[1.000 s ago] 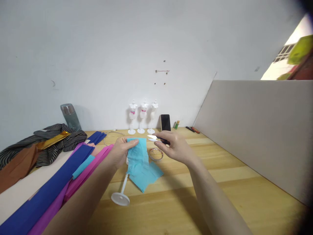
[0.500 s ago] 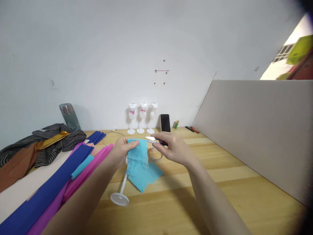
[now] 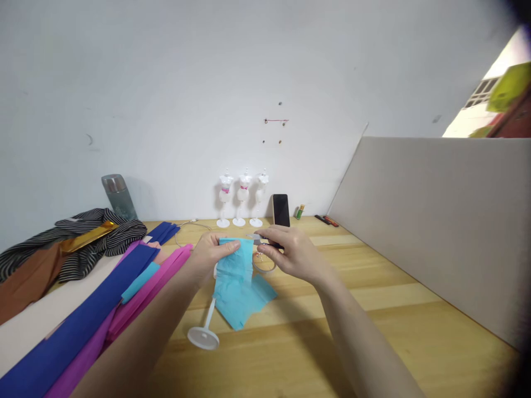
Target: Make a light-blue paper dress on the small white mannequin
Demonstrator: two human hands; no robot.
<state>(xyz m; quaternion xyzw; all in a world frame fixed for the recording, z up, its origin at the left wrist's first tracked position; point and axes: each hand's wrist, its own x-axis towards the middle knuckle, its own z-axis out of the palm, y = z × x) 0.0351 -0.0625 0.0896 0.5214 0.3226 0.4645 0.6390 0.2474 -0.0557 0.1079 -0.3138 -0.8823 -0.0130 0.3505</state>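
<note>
My left hand pinches the top edge of a light blue piece of crepe paper between thumb and fingers. The paper hangs down, and its lower part spreads over the table. From under its left side sticks out the white stem and round base of a small mannequin stand, tilted toward me; its upper part is hidden. My right hand is closed around dark-handled scissors. Their blades look nearly together and point left, close to the paper's upper right edge.
Three white mini mannequins stand by the wall, beside a phone and a small green bottle. A roll of tape or ring lies behind the paper. Coloured folded sheets, striped cloth and a flask occupy the left.
The scissor blades, spread apart earlier, have come nearly together. The blue paper and my left hand have shifted slightly to the right in view.
</note>
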